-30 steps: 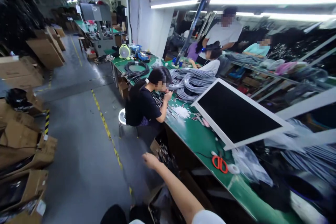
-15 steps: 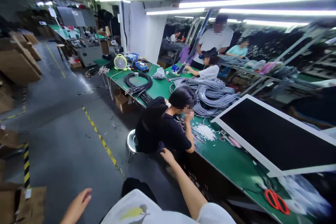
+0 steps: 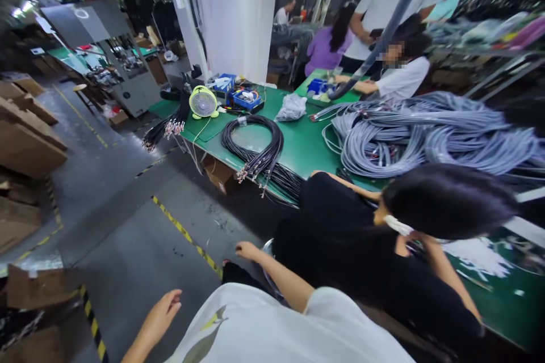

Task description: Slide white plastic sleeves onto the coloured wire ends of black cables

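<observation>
My left hand (image 3: 165,313) hangs over the grey floor at the lower middle, its fingers loosely stretched and holding nothing. My right hand (image 3: 247,250) is in front of my body, its fingers curled in with nothing visible in them. Close beside it on the right, a person in a black top (image 3: 340,244) sits bent over the bench; part of the stool shows behind my right forearm. On the green bench (image 3: 304,150) beyond lie a coil of black cables (image 3: 276,139) and a large heap of grey cables (image 3: 395,136). Neither hand touches them.
A small green fan (image 3: 203,102), blue bins (image 3: 248,99) and a plastic bag (image 3: 292,108) stand on the bench. Cardboard boxes (image 3: 28,142) line the left side. Yellow-black tape (image 3: 183,232) marks the floor. Several people work beyond the bench; a machine (image 3: 106,57) stands back left.
My view has moved forward along the bench; the seated person and cables appear nearer and further right. The monitor and red-handled scissors have left view. Both hands have swung, still holding nothing visible.
</observation>
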### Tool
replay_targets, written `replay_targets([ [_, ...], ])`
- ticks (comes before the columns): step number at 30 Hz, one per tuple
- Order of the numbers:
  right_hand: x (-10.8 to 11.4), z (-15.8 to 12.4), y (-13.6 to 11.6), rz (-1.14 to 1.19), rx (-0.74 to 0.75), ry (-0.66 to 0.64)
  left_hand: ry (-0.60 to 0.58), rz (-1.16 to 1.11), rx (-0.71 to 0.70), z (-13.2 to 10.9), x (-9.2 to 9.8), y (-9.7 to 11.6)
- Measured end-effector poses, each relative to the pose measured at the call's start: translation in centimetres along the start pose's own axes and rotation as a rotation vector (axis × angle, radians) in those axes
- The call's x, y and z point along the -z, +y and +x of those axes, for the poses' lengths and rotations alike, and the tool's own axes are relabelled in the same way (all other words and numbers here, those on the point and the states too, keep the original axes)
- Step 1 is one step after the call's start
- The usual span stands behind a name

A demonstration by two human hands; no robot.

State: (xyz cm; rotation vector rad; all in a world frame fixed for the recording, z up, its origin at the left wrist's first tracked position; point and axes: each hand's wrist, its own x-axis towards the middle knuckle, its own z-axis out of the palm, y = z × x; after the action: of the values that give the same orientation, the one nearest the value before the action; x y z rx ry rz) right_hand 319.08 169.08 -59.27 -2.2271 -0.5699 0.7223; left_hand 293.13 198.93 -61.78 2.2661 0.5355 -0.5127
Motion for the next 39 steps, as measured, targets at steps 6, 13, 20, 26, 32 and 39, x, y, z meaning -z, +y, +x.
replay_targets([
  [6, 3.0, 17.5, -7.8, 0.067, 0.035, -0.147, 0.110, -0.254, 0.171, 9.3, 7.1, -3.7],
  [13, 8.9, 29.0, -8.4, 0.275, 0.000, 0.015, -0.102, -0.215, 0.008, 27.7, 16.9, 5.0],
  [20, 16.4, 34.6, -7.2, 0.477, -0.189, 0.298, -0.187, -0.010, -0.297, 50.2, 27.9, 22.0],
  [26, 22.9, 36.0, -5.9, 0.647, -0.291, 0.526, -0.135, 0.109, -0.478, 66.3, 29.1, 37.4],
  [32, 35.4, 40.4, -2.2, 0.549, -0.265, 0.673, -0.009, 0.143, -0.461, 76.4, 26.7, 44.5],
  [39, 52.0, 49.7, 3.5, 0.215, -0.188, 0.818, 0.194, 0.203, -0.329, 81.3, 23.1, 46.9],
])
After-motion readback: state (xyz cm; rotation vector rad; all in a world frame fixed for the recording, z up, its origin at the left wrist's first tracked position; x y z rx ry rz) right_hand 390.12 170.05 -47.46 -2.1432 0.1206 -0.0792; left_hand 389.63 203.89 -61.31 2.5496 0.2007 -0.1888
